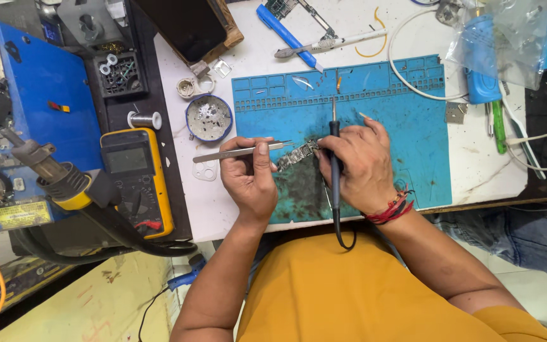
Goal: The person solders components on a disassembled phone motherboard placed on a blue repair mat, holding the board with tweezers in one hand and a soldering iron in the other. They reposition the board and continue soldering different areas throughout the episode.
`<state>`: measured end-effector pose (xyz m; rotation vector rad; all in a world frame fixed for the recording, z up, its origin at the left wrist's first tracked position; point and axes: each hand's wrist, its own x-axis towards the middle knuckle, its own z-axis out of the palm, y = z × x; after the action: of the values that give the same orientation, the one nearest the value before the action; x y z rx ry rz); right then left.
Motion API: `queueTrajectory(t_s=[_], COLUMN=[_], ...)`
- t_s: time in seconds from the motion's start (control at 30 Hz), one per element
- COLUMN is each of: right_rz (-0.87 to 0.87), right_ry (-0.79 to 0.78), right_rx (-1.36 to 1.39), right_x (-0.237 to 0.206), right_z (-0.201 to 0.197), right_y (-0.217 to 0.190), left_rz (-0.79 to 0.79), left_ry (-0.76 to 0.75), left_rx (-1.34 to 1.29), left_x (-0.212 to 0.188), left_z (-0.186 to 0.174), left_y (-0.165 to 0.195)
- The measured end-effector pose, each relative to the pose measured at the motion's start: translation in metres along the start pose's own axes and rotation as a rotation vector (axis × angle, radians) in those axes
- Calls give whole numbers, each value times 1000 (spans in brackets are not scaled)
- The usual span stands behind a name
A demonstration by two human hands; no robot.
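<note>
Near the desk's front edge, left hand (248, 180) pinched tweezers (242, 152) steadying circuit board (297, 155) on blue mat (406, 133), right hand (362, 166) gripped soldering iron (335, 152).

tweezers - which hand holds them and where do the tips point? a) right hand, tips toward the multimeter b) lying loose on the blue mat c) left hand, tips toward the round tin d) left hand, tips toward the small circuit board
d: the left hand grips the tweezers with the tips at the small circuit board, while the right hand holds the soldering iron.
</note>
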<state>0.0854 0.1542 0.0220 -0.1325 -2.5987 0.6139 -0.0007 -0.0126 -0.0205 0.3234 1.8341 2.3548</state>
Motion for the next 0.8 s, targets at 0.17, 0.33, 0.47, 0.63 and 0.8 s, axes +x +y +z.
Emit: queueTrajectory(t_s=[0.17, 0.33, 0.47, 0.63, 0.8], right_rz=[43, 184, 209, 102, 64], right_ry=[19, 241, 244, 150, 154], right_rx=[9, 507, 355, 368, 350], right_x=[-5, -15, -22, -25, -21], right_z=[3, 9, 6, -1, -1], right_y=[3, 7, 12, 14, 12], left_rz=[23, 63, 80, 111, 113], left_ry=[-62, -130, -191, -205, -202], left_rx=[87, 271, 386, 457, 496], left_x=[-2, 0, 1, 2, 2], left_z=[5, 10, 11, 14, 15], left_y=[2, 8, 14, 17, 19])
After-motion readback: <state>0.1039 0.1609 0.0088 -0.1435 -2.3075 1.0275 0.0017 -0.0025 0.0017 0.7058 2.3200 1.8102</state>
